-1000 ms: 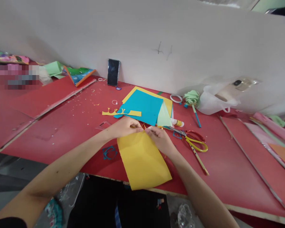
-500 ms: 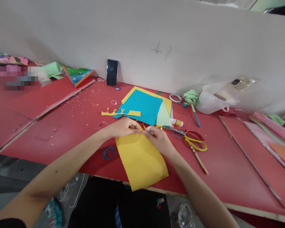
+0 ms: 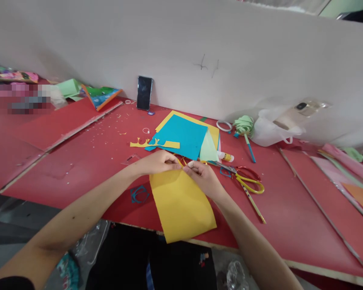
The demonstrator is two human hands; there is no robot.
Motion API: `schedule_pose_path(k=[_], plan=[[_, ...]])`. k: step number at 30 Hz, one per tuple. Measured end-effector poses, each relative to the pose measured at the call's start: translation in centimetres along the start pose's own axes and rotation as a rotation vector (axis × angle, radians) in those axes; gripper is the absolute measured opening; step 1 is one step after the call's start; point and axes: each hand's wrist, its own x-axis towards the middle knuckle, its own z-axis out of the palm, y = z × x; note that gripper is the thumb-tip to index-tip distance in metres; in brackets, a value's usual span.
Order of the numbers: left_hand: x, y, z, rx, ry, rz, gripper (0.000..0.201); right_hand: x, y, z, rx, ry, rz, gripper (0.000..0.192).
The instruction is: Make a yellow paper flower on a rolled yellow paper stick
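Note:
A yellow sheet of paper [image 3: 183,205] hangs from both hands, its lower end reaching past the table's front edge. My left hand [image 3: 166,162] pinches its far edge, fingers closed. Close beside it, my right hand [image 3: 201,173] grips the same edge with thumb and fingers; the fingertips almost meet. Thin yellow strips show just behind the fingers, partly hidden. Beyond the hands lie a blue sheet [image 3: 181,133] and a yellow strip with scalloped cut-outs [image 3: 171,144]. Scissors [image 3: 249,179] with red and yellow handles rest right of my right hand.
A pencil [image 3: 254,204] lies below the scissors, a glue stick [image 3: 225,156] above them. Blue paper scraps [image 3: 139,194] sit left of the yellow sheet. A phone [image 3: 144,93] leans on the wall. Farther right are a tape roll [image 3: 224,125] and a white plastic bag [image 3: 266,129].
Both hands keep their pinch on the yellow paper. The paper's lower part has swung very slightly to the right; the whole view has shifted a little.

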Motion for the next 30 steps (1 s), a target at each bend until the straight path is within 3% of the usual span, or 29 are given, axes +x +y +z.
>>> schedule_pose_path(k=[16,24,30], plan=[[-0.29,0.91,-0.07,0.024,-0.005,0.052,0.022,0.14,0.46,-0.06,0.009,-0.041,-0.039,0.024],[-0.05,0.36,-0.07,0.106,-0.012,0.047,0.035,0.11,0.54,-0.02,-0.01,-0.007,-0.082,0.023],[-0.2,0.71,-0.04,0.115,0.006,0.071,0.032,0.22,0.54,-0.02,0.031,-0.026,-0.054,0.023]])
